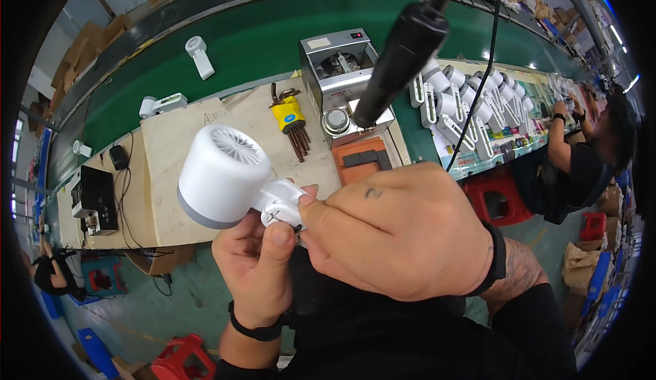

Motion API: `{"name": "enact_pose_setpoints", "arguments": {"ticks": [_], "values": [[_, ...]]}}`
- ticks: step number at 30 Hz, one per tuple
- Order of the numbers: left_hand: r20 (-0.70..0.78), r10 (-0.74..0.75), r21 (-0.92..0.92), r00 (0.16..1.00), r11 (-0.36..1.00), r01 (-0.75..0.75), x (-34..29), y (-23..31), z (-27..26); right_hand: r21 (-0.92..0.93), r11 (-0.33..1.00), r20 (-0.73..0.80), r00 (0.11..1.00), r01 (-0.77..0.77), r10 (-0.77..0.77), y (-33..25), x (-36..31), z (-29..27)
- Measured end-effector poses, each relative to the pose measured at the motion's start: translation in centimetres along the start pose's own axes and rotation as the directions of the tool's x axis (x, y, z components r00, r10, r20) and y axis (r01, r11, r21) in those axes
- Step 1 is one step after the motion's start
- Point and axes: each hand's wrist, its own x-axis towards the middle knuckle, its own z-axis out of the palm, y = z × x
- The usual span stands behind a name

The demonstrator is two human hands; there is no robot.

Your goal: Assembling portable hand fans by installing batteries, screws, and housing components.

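A white handheld fan (pixel 225 172) with a slotted grille and a grey rim is held above the bench, tilted to the left. My left hand (pixel 256 267) is closed round its handle from below, the thumb lying along the handle. Over the opened white handle (pixel 281 202), my right hand (pixel 410 233) pinches with thumb and fingers bunched at its inner parts. Whatever small piece lies between those fingertips is hidden. A black electric screwdriver (pixel 403 55) hangs above, apart from both hands.
A grey screw feeder (pixel 342 66) stands beyond my hands, near yellow-held hex keys (pixel 290 117) and an orange tray (pixel 359 165). Several white fans (pixel 478 103) crowd the right side, near a co-worker (pixel 581 144). Single fans (pixel 199 57) lie on the green belt (pixel 260 38). A black box (pixel 99 199) sits left.
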Motion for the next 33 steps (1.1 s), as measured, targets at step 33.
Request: {"name": "enact_pose_setpoints", "arguments": {"ticks": [33], "values": [[0.140,0.280,-0.598,0.950,0.788,-0.144,1.3,-3.7,1.3,0.358,0.927,-0.364,0.897,-0.116,0.253,-2.6,-1.8,4.1]]}}
